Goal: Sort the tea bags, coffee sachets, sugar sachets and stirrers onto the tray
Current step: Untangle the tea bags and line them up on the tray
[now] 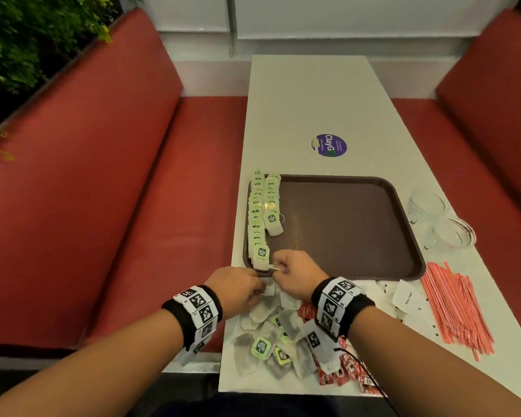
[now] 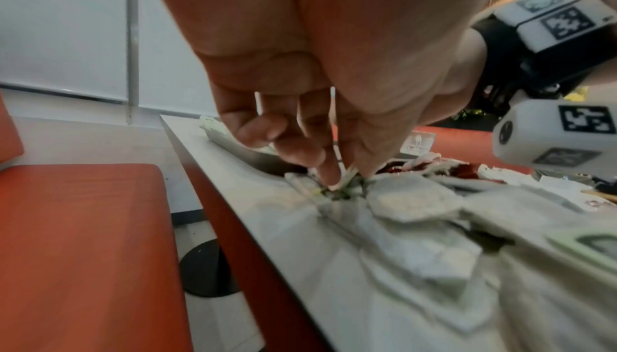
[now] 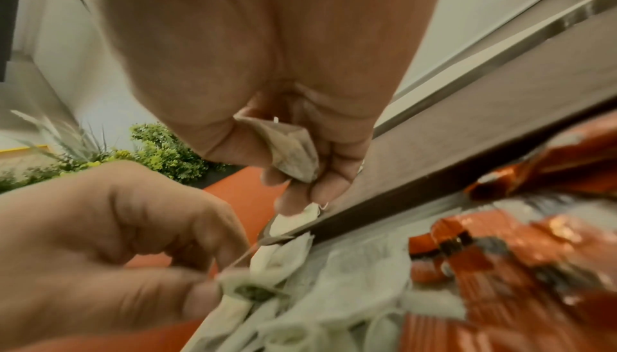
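A brown tray (image 1: 343, 224) carries two rows of green-tagged tea bags (image 1: 260, 218) along its left side. Both hands meet at its near left corner. My left hand (image 1: 257, 291) pinches a tea bag (image 2: 337, 186) on top of the loose tea bag pile (image 1: 271, 335), just off the tray. My right hand (image 1: 278, 267) grips a tea bag (image 3: 293, 154) in its curled fingers, and its fingertips (image 3: 293, 203) touch a white bag at the tray rim (image 3: 434, 162). Red coffee sachets (image 1: 343, 365), white sugar sachets (image 1: 405, 296) and pink stirrers (image 1: 454, 311) lie on the table.
Two clear glasses (image 1: 427, 203) (image 1: 451, 233) stand right of the tray. A round purple sticker (image 1: 330, 145) is on the white table (image 1: 307, 100) beyond it. Red bench seats (image 1: 103, 206) flank the table on both sides.
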A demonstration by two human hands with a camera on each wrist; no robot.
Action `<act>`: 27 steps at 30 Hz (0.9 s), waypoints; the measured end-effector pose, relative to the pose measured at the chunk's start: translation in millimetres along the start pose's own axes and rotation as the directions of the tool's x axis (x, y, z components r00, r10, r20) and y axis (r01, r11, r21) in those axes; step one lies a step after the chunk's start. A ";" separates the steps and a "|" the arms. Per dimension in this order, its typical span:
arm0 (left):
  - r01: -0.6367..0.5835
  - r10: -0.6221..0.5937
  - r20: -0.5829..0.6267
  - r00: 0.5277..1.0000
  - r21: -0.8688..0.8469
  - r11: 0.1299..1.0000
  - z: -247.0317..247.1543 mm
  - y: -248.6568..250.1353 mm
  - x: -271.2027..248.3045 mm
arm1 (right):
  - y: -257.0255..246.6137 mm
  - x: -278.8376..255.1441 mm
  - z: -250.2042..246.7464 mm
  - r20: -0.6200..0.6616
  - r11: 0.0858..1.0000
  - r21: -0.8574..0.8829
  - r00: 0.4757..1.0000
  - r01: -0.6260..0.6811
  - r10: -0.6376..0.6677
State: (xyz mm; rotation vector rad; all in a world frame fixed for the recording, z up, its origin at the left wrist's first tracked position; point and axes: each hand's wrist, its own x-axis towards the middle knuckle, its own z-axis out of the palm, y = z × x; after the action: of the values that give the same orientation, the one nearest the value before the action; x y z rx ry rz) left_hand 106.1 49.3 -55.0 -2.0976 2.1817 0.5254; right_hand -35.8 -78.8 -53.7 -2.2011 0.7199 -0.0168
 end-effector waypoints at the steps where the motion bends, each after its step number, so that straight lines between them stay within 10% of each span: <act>1: 0.003 -0.003 -0.032 0.999 -0.024 1.000 -1.3 -0.8 0.1 | 2.8 -0.9 -1.3 -0.004 1.000 0.015 1.000 -0.009 0.009; 14: -0.002 -0.216 -0.459 0.862 -0.429 0.903 -51.5 29.8 12.8 | 24.1 -22.1 -42.8 0.023 0.968 0.225 0.993 0.111 -0.119; 27: 0.183 -0.404 -0.340 0.849 -0.529 0.829 -57.9 39.4 36.0 | 30.1 -7.9 -57.9 -0.095 0.959 0.189 0.976 0.213 -0.198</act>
State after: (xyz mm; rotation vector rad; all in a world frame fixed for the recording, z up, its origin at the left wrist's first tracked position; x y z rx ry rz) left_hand 75.7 -1.5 -3.1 -3.0348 1.9805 0.6686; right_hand -71.0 -130.5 -33.9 -2.0822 0.5039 -0.2675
